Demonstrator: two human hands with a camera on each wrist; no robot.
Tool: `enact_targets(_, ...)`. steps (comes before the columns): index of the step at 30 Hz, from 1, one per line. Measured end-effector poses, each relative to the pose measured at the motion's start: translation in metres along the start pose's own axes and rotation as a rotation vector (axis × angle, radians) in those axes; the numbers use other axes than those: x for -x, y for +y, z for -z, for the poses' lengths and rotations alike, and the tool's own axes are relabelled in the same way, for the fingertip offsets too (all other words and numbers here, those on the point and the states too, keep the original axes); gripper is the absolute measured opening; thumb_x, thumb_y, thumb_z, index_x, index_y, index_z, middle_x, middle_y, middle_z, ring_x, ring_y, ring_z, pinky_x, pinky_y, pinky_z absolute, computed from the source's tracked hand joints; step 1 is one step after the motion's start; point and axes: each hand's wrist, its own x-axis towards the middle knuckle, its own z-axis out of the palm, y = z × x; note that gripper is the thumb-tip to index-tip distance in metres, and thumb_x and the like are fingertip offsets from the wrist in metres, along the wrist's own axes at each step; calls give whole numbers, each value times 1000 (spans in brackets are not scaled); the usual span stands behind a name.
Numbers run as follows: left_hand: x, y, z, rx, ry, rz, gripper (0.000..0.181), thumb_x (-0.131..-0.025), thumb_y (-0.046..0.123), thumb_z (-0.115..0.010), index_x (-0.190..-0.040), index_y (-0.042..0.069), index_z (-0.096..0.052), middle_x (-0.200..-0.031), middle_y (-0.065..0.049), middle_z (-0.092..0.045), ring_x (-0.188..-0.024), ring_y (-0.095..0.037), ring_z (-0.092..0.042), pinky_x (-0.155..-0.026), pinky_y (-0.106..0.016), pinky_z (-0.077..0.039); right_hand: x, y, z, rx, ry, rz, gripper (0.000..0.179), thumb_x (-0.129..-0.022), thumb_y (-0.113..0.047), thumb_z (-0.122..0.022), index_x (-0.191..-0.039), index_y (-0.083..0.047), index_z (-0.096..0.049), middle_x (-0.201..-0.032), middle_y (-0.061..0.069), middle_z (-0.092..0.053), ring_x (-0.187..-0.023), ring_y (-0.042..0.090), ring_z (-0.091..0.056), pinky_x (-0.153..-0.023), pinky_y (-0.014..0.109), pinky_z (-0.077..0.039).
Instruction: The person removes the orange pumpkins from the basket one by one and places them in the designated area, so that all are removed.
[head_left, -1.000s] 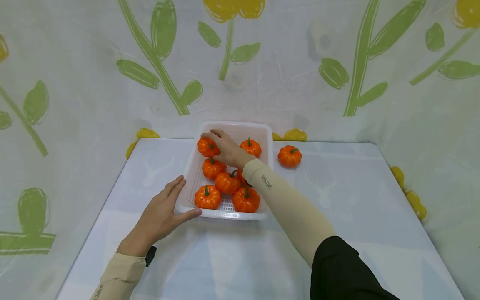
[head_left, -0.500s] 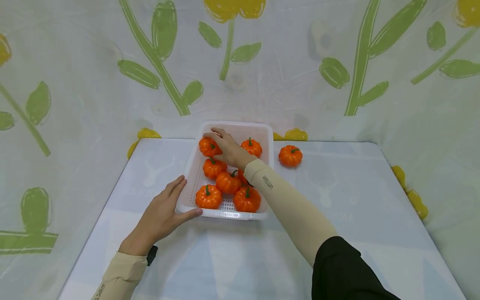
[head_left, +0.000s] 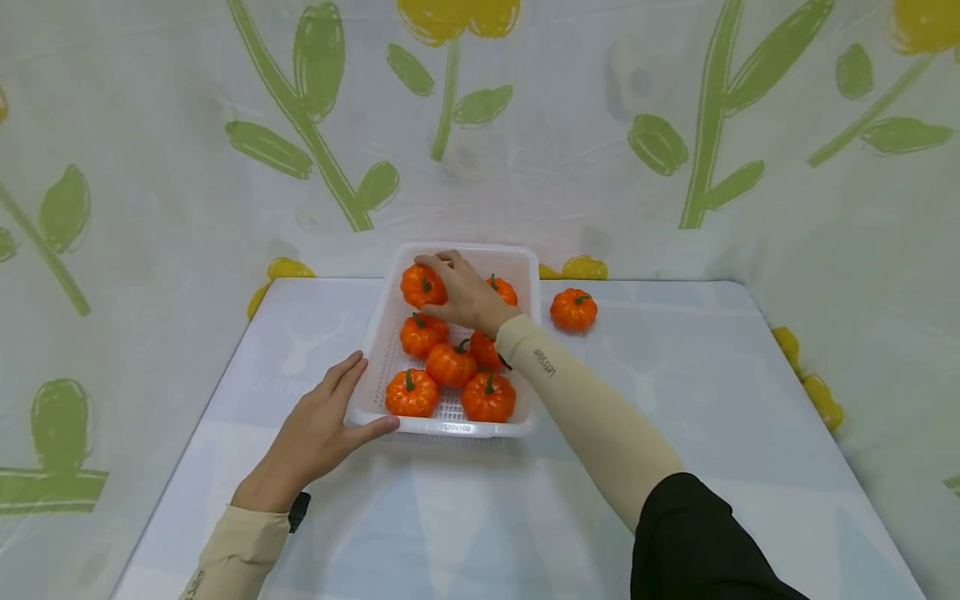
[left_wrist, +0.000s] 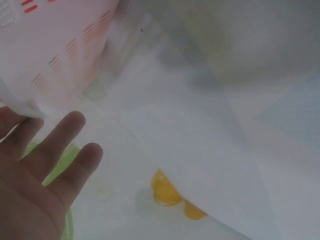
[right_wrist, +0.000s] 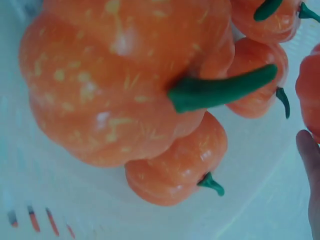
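Note:
At the far left corner of a white plastic basket (head_left: 378,371), my right hand (head_left: 471,298) grips a small orange toy pumpkin (head_left: 422,286), fingers over its top and thumb on the near side. In the right wrist view, one finger (right_wrist: 311,172) shows at the edge, against a cut-off pumpkin (right_wrist: 311,92). My left hand (head_left: 315,433) rests on the basket's near left corner, fingers straight along the side and thumb at the front rim. In the left wrist view, its fingertips are at the basket wall (left_wrist: 55,60). Several more pumpkins (head_left: 412,393) lie inside, some partly hidden by my right arm.
One loose pumpkin (head_left: 573,311) sits on the white table (head_left: 675,392), right of the basket. A curtain (head_left: 555,167) with printed flowers hangs behind and around the table. My right forearm crosses above the basket's right rim.
The pumpkin in my right hand has shifted slightly up and right within the basket, and the hand with it. The left hand keeps its place on the basket; the head view has shifted a little.

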Motion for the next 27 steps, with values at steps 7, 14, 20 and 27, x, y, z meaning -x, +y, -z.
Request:
enact_targets(7,1,1,1,4,-11,4,113,-81,78,-63,-159,4,-29,-163,-15,-28,-135,-46,-46,-105,-61,-43,7,5,8,-70,-1,-13,77,-89,-37,-78,-153,-21,-39,-153,14,-32,-125,31,-52,-104,46,-49)
enact_targets(14,1,2,3,5,-12,1,112,-82,76,-64,-159,4,-28,-164,-13,-27,-135,-46,-46,-107,-61,-42,11,8,17,-57,-6,-27,80,-90,-39,-77,-155,-18,-38,-158,5,-36,-141,23,-40,-117,40,-35)
enact_targets(20,0,2,3,-2,-16,1,112,-81,77,-63,-160,5,-28,-164,-14,-27,-134,-47,-46,-106,-62,-42,15,8,25,-56,-17,-20,75,-91,-43,-74,-156,-28,-38,-159,5,-36,-142,25,-39,-115,45,-38)
enact_targets(27,-1,3,2,-8,-26,19,115,-80,79,-62,-160,4,-27,-164,-15,-27,-135,-47,-45,-107,-63,-41,16,5,36,-59,23,-1,69,-91,-46,-73,-151,-28,-44,-155,3,-39,-139,23,-42,-115,40,-37)
